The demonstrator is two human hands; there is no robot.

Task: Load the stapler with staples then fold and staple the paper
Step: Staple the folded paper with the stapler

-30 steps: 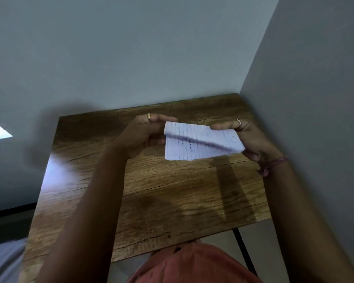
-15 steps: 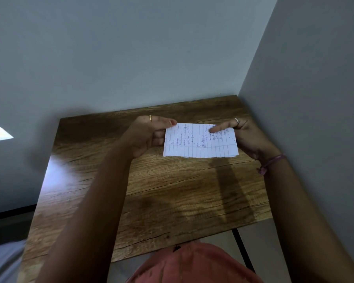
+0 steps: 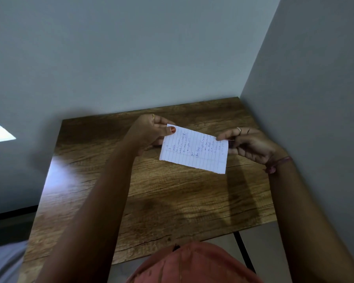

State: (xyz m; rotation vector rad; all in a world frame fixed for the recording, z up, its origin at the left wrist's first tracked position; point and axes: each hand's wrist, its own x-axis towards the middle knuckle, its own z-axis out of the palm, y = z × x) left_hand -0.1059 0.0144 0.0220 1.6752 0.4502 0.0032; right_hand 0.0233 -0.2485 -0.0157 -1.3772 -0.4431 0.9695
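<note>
A small lined paper (image 3: 194, 152) with blue handwriting is held in the air above the wooden table (image 3: 172, 201). My left hand (image 3: 151, 131) pinches its upper left corner, thumb on top. My right hand (image 3: 251, 144) pinches the upper right corner. The sheet faces me and tilts down to the right. No stapler or staples show in this view.
The table sits in a corner, with a grey wall behind and another grey wall (image 3: 315, 99) close on the right. A black table leg (image 3: 244, 252) shows below the front edge. Red cloth (image 3: 192, 264) on my lap lies at the bottom.
The paper went from a bent, half-folded shape to a flat sheet facing me, then tilted down to the right. Both hands kept their hold on the top corners.
</note>
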